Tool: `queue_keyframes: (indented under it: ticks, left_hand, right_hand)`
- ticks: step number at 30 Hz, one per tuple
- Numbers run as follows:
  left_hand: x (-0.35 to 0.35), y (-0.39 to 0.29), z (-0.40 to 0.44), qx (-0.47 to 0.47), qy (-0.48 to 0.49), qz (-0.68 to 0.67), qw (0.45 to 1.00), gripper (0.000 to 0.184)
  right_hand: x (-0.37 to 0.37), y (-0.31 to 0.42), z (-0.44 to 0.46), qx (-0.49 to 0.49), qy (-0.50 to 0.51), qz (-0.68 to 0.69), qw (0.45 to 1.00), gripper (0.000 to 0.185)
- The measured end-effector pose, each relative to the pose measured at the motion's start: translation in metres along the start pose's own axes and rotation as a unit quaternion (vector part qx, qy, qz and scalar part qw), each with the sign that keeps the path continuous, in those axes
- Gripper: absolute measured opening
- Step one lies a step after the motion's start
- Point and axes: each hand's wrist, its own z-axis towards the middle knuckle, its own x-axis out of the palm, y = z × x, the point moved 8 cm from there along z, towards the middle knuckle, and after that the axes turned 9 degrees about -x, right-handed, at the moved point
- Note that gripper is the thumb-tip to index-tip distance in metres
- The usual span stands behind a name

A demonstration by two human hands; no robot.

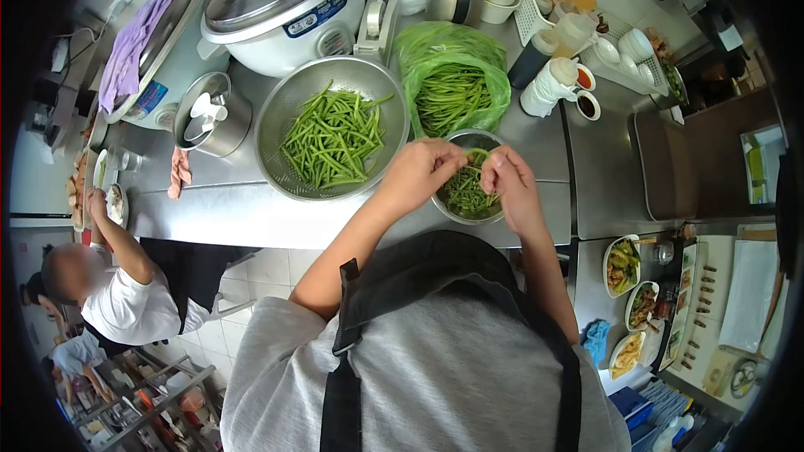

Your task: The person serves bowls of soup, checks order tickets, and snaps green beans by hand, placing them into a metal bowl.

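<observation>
My left hand (425,171) and my right hand (514,184) are close together, fingers pinched on a green bean (477,151). Just below them is a small metal bowl (456,216) holding short green bits and bean ends. Behind it a green plastic bag (419,43) stands open, full of long whole green beans (455,99). To the left sits a large perforated metal colander (272,151) with a heap of shorter bean pieces (331,138). My fingers partly cover the bean and the small bowl.
A large rice cooker (276,12) stands behind the colander, with a metal pot (233,121) of utensils to its left. Sauce bottles (536,59) and small sauce cups (589,106) are at the right back. A person (138,293) in a white shirt works at the far left.
</observation>
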Motion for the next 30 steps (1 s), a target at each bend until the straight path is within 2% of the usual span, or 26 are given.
queue_keyframes:
  ticks: [2,4,9,13,16,18,19,21,22,24,26,27,28,30]
  left_hand:
    - [-0.014,-0.016,-0.001,0.020,-0.067,0.049,0.996,0.020]
    - [-0.023,-0.025,-0.001,0.049,-0.106,0.121,0.986,0.020]
    - [-0.035,-0.035,-0.004,0.108,-0.159,0.215,0.957,0.018]
    - [-0.033,-0.033,-0.007,0.101,-0.137,0.218,0.961,0.017]
    - [-0.028,-0.019,-0.004,0.062,-0.099,0.185,0.976,0.016]
    - [-0.023,-0.009,-0.001,0.008,-0.050,0.158,0.986,0.015]
    - [-0.020,-0.006,0.000,-0.004,-0.022,0.086,0.996,0.015]
    - [-0.009,0.003,-0.002,-0.030,0.036,-0.057,0.997,0.015]
    - [-0.007,0.009,-0.002,-0.030,0.020,-0.023,0.999,0.016]
    - [-0.004,0.021,-0.002,-0.029,-0.013,0.044,0.999,0.016]
    - [0.000,0.035,0.000,-0.078,0.001,-0.170,0.982,0.018]
    - [0.004,0.042,0.000,-0.102,0.010,-0.276,0.956,0.019]
    - [0.003,0.041,0.000,-0.104,0.001,-0.292,0.951,0.019]
    - [-0.004,0.037,0.002,-0.107,-0.022,-0.324,0.940,0.021]
  right_hand:
    - [0.002,0.010,0.000,-0.022,0.026,-0.199,0.980,0.021]
    - [0.005,0.027,0.000,-0.046,0.027,-0.357,0.933,0.020]
    - [0.018,0.035,-0.004,-0.079,0.039,-0.416,0.905,0.015]
    - [0.023,0.033,-0.007,-0.068,0.067,-0.446,0.890,0.015]
    - [0.019,0.030,-0.006,-0.089,0.051,-0.413,0.905,0.021]
    - [0.009,0.011,-0.007,0.002,0.044,-0.237,0.971,0.024]
    - [0.009,0.004,-0.008,0.048,0.039,-0.145,0.988,0.026]
    - [0.006,0.004,-0.008,0.057,-0.028,0.024,0.998,0.028]
    - [0.005,0.005,-0.008,0.061,-0.062,0.109,0.990,0.029]
    - [-0.010,0.019,0.000,0.010,-0.094,0.016,0.995,0.027]
    - [-0.022,0.027,0.005,-0.020,-0.096,-0.055,0.994,0.026]
    - [-0.026,0.026,0.004,-0.021,-0.081,-0.080,0.993,0.026]
    - [-0.027,0.023,0.003,-0.022,-0.065,-0.104,0.992,0.026]
    - [-0.021,-0.003,-0.002,0.050,-0.027,-0.097,0.994,0.026]
